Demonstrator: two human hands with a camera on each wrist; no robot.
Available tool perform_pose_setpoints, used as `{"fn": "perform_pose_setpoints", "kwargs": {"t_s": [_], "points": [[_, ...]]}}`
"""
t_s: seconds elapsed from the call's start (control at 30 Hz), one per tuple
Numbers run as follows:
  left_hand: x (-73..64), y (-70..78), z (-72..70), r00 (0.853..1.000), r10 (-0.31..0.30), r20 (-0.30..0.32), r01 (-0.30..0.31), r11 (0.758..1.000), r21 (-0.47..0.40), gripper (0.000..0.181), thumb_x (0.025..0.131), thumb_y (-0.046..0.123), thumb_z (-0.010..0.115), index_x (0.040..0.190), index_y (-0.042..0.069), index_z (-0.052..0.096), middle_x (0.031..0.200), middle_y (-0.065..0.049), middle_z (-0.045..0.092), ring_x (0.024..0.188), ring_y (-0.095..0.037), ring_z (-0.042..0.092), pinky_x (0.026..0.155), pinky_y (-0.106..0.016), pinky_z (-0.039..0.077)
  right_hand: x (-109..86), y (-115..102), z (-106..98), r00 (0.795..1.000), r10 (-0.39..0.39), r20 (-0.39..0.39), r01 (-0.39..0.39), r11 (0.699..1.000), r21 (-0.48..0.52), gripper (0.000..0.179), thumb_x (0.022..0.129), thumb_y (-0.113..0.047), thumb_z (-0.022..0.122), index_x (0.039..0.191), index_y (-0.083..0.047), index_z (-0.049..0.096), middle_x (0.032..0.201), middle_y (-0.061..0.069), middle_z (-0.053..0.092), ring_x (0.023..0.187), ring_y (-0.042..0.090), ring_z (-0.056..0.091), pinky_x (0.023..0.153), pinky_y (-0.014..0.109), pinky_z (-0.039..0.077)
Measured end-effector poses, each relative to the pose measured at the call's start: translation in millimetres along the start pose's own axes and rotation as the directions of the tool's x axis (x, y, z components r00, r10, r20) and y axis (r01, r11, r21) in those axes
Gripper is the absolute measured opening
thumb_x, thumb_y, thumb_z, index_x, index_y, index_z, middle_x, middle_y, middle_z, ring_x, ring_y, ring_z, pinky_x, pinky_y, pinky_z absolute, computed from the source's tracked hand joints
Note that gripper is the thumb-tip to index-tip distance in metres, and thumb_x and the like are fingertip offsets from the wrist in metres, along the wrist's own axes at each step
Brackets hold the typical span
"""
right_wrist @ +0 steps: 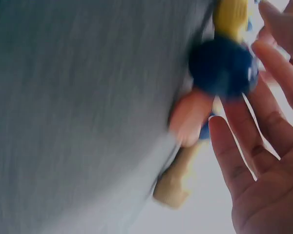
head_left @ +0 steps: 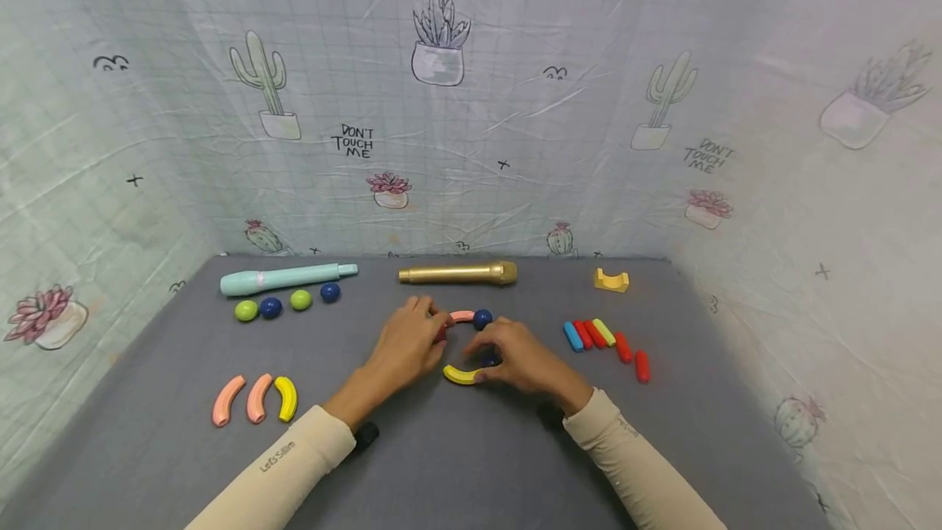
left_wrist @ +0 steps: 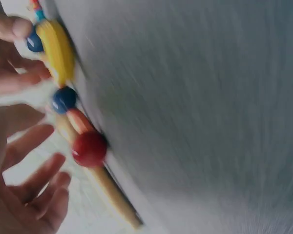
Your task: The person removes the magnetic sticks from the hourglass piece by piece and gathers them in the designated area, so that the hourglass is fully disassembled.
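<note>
My left hand (head_left: 405, 342) is beside a red ball (head_left: 440, 334), its fingertips partly covering it; in the left wrist view its fingers look loosely spread, with the red ball (left_wrist: 90, 148) beyond them. A pink curved piece (head_left: 462, 316) runs from near that ball to a blue ball (head_left: 482, 319). Over a second blue ball (head_left: 491, 361), mostly hidden, my right hand (head_left: 522, 358) arches with thumb and index finger apart. Its thumb is at the right end of a yellow curved piece (head_left: 460, 375). The right wrist view shows long, relaxed fingers (right_wrist: 256, 146) near the blue ball (right_wrist: 223, 67).
Behind lie a mint microphone (head_left: 289, 278), a gold microphone (head_left: 458, 273) and a yellow notched block (head_left: 612, 280). Green balls (head_left: 300, 299) and blue balls (head_left: 330, 292) sit left, above curved pieces (head_left: 259, 398). Several short coloured sticks (head_left: 594, 334) lie right. A printed curtain (head_left: 471, 129) stands behind.
</note>
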State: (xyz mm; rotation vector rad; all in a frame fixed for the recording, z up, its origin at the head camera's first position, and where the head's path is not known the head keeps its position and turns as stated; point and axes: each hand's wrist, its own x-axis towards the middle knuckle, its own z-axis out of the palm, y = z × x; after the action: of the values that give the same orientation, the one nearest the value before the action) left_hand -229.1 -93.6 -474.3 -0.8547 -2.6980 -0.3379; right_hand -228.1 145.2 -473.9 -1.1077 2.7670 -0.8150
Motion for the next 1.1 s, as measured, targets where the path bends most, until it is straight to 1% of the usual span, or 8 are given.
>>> {"fn": "perform_pose_setpoints", "kwargs": {"t_s": [0.17, 0.3, 0.43, 0.57, 0.8, 0.9, 1.0, 1.1], "points": [[-7.7, 21.9, -0.6, 0.985, 0.104, 0.141, -0.092, 0.992, -0.092, 0.03, 0.092, 0.038, 0.085, 0.113, 0.017, 0.078, 0.106, -0.001, 0.069, 0.097, -0.02, 0.06, 0.083, -0.04, 0.056, -7.6, 14.3, -19.1, 0.999, 0.011, 0.042, -0.011, 1.0, -0.013, 0.041, 0.082, -0.018, 0.094, 0.12, -0.017, 0.08, 0.103, -0.003, 0.075, 0.105, 0.024, 0.063, 0.093, 0.04, 0.051], [-7.5, 31.2, 6.9, 0.97, 0.159, 0.182, -0.142, 0.984, -0.105, 0.032, 0.089, 0.032, 0.089, 0.115, 0.017, 0.078, 0.104, 0.001, 0.07, 0.096, -0.019, 0.06, 0.084, -0.037, 0.056, -8.7, 21.8, -21.2, 0.996, 0.011, 0.086, -0.008, 1.0, -0.027, 0.038, 0.083, -0.014, 0.092, 0.119, -0.018, 0.079, 0.101, -0.006, 0.073, 0.104, 0.02, 0.063, 0.099, 0.044, 0.05], [-4.8, 34.4, 11.0, 0.97, 0.14, 0.199, -0.12, 0.987, -0.111, 0.029, 0.089, 0.021, 0.088, 0.115, 0.016, 0.077, 0.107, -0.001, 0.072, 0.099, -0.021, 0.064, 0.087, -0.038, 0.058, -8.5, 24.8, -17.2, 0.997, 0.017, 0.077, -0.016, 1.0, -0.014, 0.034, 0.084, -0.013, 0.092, 0.115, -0.018, 0.08, 0.099, -0.006, 0.072, 0.096, 0.017, 0.064, 0.093, 0.039, 0.05], [-8.6, 33.1, 9.7, 0.965, 0.119, 0.232, -0.09, 0.987, -0.134, 0.031, 0.093, 0.02, 0.084, 0.122, 0.014, 0.075, 0.108, -0.003, 0.071, 0.099, -0.022, 0.067, 0.085, -0.042, 0.059, -9.1, 23.9, -13.4, 0.999, 0.028, 0.045, -0.028, 1.0, -0.002, 0.032, 0.083, -0.014, 0.092, 0.112, -0.016, 0.08, 0.097, -0.003, 0.072, 0.091, 0.016, 0.066, 0.084, 0.032, 0.053], [-31.9, 15.1, 1.5, 0.959, 0.068, 0.277, 0.002, 0.969, -0.247, 0.035, 0.097, 0.016, 0.079, 0.13, 0.017, 0.07, 0.109, 0.002, 0.07, 0.093, -0.013, 0.064, 0.086, -0.041, 0.056, -10.4, 18.3, -6.0, 0.998, 0.064, 0.027, -0.065, 0.996, 0.066, 0.035, 0.088, -0.023, 0.09, 0.119, -0.012, 0.078, 0.1, -0.002, 0.075, 0.086, 0.007, 0.067, 0.078, 0.024, 0.055], [-46.3, -0.3, -8.4, 0.956, 0.029, 0.292, 0.06, 0.956, -0.288, 0.032, 0.098, 0.014, 0.077, 0.129, 0.017, 0.069, 0.111, 0.003, 0.069, 0.093, -0.012, 0.064, 0.082, -0.038, 0.055, -10.6, 18.4, -7.5, 0.996, 0.086, -0.036, -0.082, 0.99, 0.115, 0.033, 0.09, -0.023, 0.087, 0.12, -0.011, 0.077, 0.098, 0.0, 0.075, 0.083, 0.01, 0.067, 0.075, 0.027, 0.056], [-62.2, -18.8, -21.9, 0.958, -0.017, 0.287, 0.107, 0.948, -0.301, 0.031, 0.098, 0.011, 0.076, 0.127, 0.015, 0.068, 0.103, 0.004, 0.067, 0.088, -0.012, 0.062, 0.077, -0.033, 0.051, -10.5, 22.7, -12.3, 0.986, 0.099, -0.135, -0.086, 0.991, 0.098, 0.028, 0.094, -0.02, 0.083, 0.12, -0.011, 0.077, 0.106, 0.005, 0.075, 0.093, 0.02, 0.068, 0.083, 0.037, 0.056], [-79.7, -37.2, -35.5, 0.96, -0.072, 0.272, 0.154, 0.944, -0.292, 0.029, 0.098, 0.01, 0.076, 0.125, 0.013, 0.067, 0.093, 0.006, 0.062, 0.08, -0.01, 0.058, 0.071, -0.029, 0.047, -11.1, 30.3, -16.4, 0.982, 0.076, -0.171, -0.072, 0.997, 0.031, 0.029, 0.096, -0.011, 0.08, 0.125, -0.01, 0.076, 0.127, 0.012, 0.072, 0.117, 0.031, 0.065, 0.102, 0.052, 0.053]]}}
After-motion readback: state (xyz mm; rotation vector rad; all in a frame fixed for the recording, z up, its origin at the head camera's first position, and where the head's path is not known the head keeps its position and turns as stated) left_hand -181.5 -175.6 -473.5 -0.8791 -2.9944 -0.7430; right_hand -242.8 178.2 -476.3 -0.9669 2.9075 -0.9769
